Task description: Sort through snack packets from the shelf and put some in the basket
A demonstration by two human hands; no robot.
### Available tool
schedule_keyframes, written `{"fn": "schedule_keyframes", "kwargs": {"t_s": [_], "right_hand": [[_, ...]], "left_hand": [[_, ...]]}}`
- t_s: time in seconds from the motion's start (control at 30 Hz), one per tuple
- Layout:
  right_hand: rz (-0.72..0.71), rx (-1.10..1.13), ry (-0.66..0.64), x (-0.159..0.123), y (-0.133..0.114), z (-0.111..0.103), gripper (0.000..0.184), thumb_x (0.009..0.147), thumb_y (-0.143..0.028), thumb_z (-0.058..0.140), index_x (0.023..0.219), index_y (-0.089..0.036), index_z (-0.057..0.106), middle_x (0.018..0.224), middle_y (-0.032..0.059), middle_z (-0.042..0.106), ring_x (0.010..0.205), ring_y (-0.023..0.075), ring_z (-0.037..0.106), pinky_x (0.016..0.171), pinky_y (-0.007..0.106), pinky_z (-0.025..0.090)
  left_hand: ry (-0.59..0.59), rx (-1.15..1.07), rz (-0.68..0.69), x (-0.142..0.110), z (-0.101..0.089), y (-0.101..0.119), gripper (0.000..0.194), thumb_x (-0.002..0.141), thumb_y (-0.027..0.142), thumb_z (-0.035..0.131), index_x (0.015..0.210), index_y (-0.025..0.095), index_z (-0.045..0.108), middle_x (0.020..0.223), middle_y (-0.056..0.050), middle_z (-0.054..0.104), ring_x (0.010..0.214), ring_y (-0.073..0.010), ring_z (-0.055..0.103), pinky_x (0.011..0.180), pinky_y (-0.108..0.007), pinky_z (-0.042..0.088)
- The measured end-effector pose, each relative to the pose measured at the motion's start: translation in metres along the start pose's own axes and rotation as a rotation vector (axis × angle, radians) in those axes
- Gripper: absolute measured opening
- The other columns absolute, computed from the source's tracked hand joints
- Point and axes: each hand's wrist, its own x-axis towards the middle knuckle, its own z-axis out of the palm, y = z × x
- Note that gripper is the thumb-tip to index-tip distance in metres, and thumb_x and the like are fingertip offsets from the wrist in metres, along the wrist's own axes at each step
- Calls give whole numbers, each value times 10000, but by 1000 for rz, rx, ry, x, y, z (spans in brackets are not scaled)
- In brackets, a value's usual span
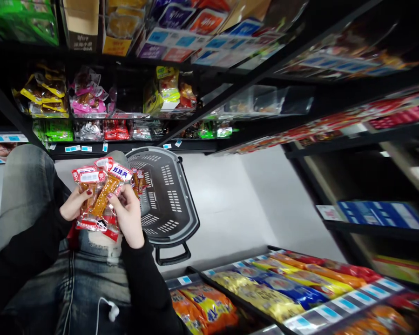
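Several small snack packets [106, 193] with red-and-white tops and brown strips showing through clear plastic are held above my knees. My left hand [75, 203] grips them from the left, its thumb lying over the front. On the other side my right hand [128, 211] pinches the packets between thumb and fingers. Just right of my hands, a grey shopping basket [174, 179] stands on the floor, and similar packets [138, 180] lie at its left side, partly hidden behind my right hand and the held packets.
Ahead are shelves with clear bins of yellow packets [47, 90], pink packets [90, 95] and red packets [116, 129]. Bagged snacks [286, 279] fill a low shelf at the lower right. Pale floor [226, 200] shows right of the basket. A white earphone [113, 311] hangs over my lap.
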Motion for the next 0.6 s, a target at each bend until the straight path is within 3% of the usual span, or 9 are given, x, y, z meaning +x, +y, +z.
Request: {"fn": "schedule_keyframes", "kwargs": {"t_s": [0.1, 0.23, 0.37, 0.43, 0.5, 0.6], "right_hand": [[45, 301, 11, 0, 5, -6, 116, 799, -291, 575, 753, -204, 514, 747, -29, 514, 716, 124, 479, 697, 246, 395], [163, 602, 68, -1, 7, -17, 134, 765, -319, 618, 773, -227, 521, 799, -30, 550, 730, 123, 503, 713, 252, 425], [342, 768, 3, 1, 10, -23, 191, 710, -340, 645, 853, -260, 548, 899, -4, 599, 800, 174, 567, 749, 351, 477], [382, 810, 4, 3, 10, -24, 191, 705, -354, 639, 854, -270, 554, 855, 3, 601, 803, 197, 576, 752, 406, 490], [370, 831, 58, 4, 11, -25, 138, 731, -370, 608, 799, -268, 545, 706, -6, 546, 714, 189, 555, 717, 414, 496], [352, 891, 82, 6, 12, -31, 111, 788, -358, 548, 755, -257, 519, 554, -56, 351, 477, 114, 380, 551, 301, 456]], "left_hand": [[2, 9, -28, 2, -3, 0, 499, 390, 405, 852, 792, 184, 656, 718, -24, 728, 722, -239, 684, 685, -330, 539], [-127, 66, -44, 3, -1, 5, 386, 488, 316, 806, 816, 140, 703, 858, -99, 745, 918, -319, 662, 832, -412, 512], [-135, 63, -74, 2, -1, 8, 351, 510, 261, 763, 836, 134, 729, 885, -106, 745, 892, -324, 670, 833, -435, 515], [-131, 58, -99, 2, -4, 7, 343, 509, 249, 746, 830, 130, 736, 871, -111, 746, 873, -328, 675, 825, -443, 520], [-132, 46, -113, 2, -7, 6, 327, 506, 234, 729, 814, 126, 741, 855, -112, 747, 886, -334, 672, 831, -444, 520], [-128, 6, -114, 3, -9, 7, 311, 487, 212, 714, 785, 131, 745, 826, -105, 749, 911, -342, 664, 843, -447, 518]]}}
